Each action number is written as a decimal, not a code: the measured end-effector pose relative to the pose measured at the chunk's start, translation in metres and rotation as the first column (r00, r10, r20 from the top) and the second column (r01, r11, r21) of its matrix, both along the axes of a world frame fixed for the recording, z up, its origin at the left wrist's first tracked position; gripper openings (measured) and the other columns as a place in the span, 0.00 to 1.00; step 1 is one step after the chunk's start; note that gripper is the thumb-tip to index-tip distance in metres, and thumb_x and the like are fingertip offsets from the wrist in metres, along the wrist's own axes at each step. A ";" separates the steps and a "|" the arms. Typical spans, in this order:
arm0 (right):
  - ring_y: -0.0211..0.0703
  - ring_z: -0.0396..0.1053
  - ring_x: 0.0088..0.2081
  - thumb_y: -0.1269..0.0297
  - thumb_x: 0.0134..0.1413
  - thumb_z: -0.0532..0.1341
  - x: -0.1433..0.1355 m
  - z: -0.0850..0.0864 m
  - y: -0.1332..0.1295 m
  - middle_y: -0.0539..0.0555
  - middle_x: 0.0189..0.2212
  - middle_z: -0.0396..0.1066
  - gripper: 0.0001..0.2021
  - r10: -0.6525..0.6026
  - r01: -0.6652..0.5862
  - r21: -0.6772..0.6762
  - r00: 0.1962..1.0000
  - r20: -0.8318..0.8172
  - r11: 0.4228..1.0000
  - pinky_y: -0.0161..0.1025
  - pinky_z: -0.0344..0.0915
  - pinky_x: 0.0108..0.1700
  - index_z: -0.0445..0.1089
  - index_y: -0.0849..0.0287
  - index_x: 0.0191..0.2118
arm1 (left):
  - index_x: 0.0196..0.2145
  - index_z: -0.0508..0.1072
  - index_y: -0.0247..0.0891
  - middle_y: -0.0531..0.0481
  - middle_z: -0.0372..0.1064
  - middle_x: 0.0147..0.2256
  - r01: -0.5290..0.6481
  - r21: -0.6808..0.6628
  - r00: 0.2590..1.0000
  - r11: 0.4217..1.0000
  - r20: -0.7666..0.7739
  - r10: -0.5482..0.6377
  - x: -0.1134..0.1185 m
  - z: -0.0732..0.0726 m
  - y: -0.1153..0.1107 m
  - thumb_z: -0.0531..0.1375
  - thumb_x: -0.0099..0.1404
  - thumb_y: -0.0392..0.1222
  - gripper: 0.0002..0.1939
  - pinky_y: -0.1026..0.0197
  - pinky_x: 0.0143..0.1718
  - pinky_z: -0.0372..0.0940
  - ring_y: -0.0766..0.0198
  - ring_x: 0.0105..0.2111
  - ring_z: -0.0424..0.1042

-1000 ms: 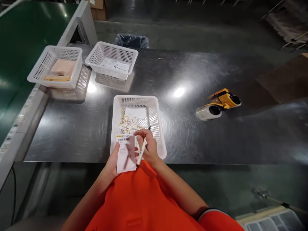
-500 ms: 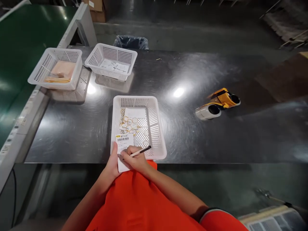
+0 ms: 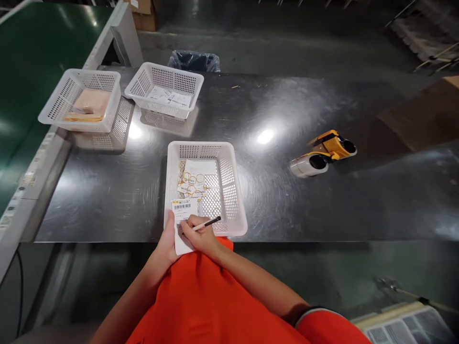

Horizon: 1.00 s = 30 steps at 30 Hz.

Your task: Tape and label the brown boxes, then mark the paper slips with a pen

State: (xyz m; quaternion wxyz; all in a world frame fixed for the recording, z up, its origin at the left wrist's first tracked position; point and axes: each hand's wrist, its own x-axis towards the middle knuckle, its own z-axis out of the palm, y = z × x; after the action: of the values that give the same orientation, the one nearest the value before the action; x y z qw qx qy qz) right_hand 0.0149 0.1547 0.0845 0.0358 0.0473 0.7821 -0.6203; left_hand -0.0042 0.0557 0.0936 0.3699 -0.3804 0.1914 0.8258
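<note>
My left hand grips a white paper slip by its left side, thumb on top. Printed text, a barcode and a small yellow mark show on the slip's upper part. Between the fingers of my right hand is a pen with a pale barrel and dark end, its tip at the paper and hidden by the fingers. Just beyond both hands stands a white perforated plastic basket. Inside it lie rubber bands and white papers. The slip overlaps the basket's near left corner.
Two more white baskets stand at the back left, one with pinkish and yellow packets, the other with papers. A yellow and white device lies right on the metal table. Left runs a green conveyor; a lined bin stands behind.
The pen's dark end has shifted slightly left and my right hand has moved a little over the slip. The whole view has drifted slightly; both grips stay the same.
</note>
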 end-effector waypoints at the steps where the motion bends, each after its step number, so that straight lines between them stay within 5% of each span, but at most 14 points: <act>1: 0.33 0.49 0.18 0.58 0.51 0.56 0.000 0.000 0.000 0.44 0.13 0.49 0.20 -0.002 0.002 -0.001 1.000 -0.005 1.000 0.35 0.47 0.21 0.46 0.54 0.15 | 0.62 0.61 0.34 0.38 0.74 0.49 0.000 -0.004 1.000 1.000 0.007 0.000 0.000 0.000 0.000 0.47 0.68 0.58 0.33 0.51 0.54 0.66 0.51 0.48 0.74; 30: 0.31 0.44 0.18 0.60 0.48 0.57 -0.003 -0.005 0.000 0.42 0.13 0.42 0.21 0.003 0.001 -0.086 0.999 0.039 0.996 0.34 0.44 0.21 0.42 0.54 0.16 | 0.63 0.59 0.35 0.38 0.73 0.50 -0.006 0.049 0.999 0.999 0.036 0.004 -0.002 -0.002 0.000 0.47 0.68 0.58 0.33 0.51 0.54 0.66 0.52 0.49 0.73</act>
State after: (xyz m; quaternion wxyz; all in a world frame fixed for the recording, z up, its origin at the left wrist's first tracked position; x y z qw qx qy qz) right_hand 0.0118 0.1544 0.0794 0.0534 0.0574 0.7540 -0.6522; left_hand -0.0061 0.0559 0.0912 0.3803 -0.3866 0.1635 0.8241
